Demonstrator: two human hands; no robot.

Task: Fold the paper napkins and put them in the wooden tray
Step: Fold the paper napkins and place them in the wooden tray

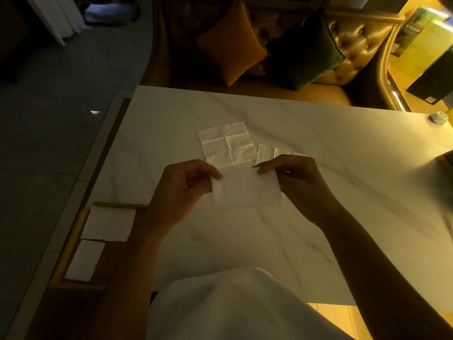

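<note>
Both of my hands hold one white paper napkin (245, 190), folded into a rectangle, just above the marble table (343, 168). My left hand (182, 184) pinches its upper left corner; my right hand (294, 175) pinches its upper right corner. Beyond it an unfolded, creased napkin (228, 147) lies flat on the table. More napkin pieces (264, 153) lie to the right of that one, partly hidden by my right hand. The wooden tray (73, 239) lies at the table's left edge, with two folded napkins in it, one (109, 224) at its far end and one (84, 260) nearer.
A small round white object (438, 117) sits at the table's far right corner. A tufted gold sofa (355, 38) with an orange cushion (230, 42) and a dark green cushion (306, 50) stands behind the table. Dark floor lies to the left.
</note>
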